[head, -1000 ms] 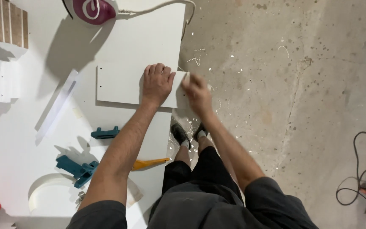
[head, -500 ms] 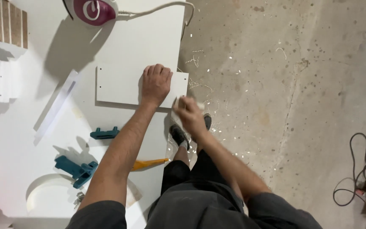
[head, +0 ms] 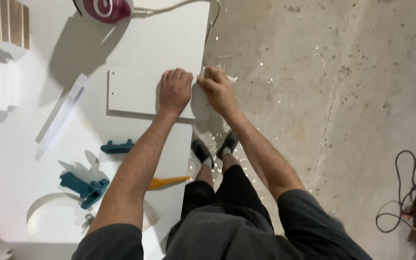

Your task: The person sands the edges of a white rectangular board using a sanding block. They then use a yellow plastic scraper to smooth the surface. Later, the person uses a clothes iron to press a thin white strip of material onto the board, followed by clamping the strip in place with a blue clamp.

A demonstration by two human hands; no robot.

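A white rectangular panel (head: 131, 91) with small holes at its left corners lies on the white worktable (head: 25, 159), its right end at the table's edge. My left hand (head: 175, 89) presses flat on the panel's right part, fingers spread. My right hand (head: 218, 90) is at the panel's right end, near the far corner, fingers closed around a small pale object (head: 203, 72) that is mostly hidden.
A pink and white clothes iron (head: 107, 9) with its cord sits at the table's far edge. A white strip (head: 61, 117), two teal tools (head: 117, 147) (head: 84, 187), a yellow tool (head: 168, 182) and stacked boards (head: 1, 29) lie around. Shavings litter the concrete floor; a black cable (head: 400, 192) coils at right.
My right hand went from the panel's far right corner down to its near corner, then back up to the far corner. My left hand stayed pressed on the panel.
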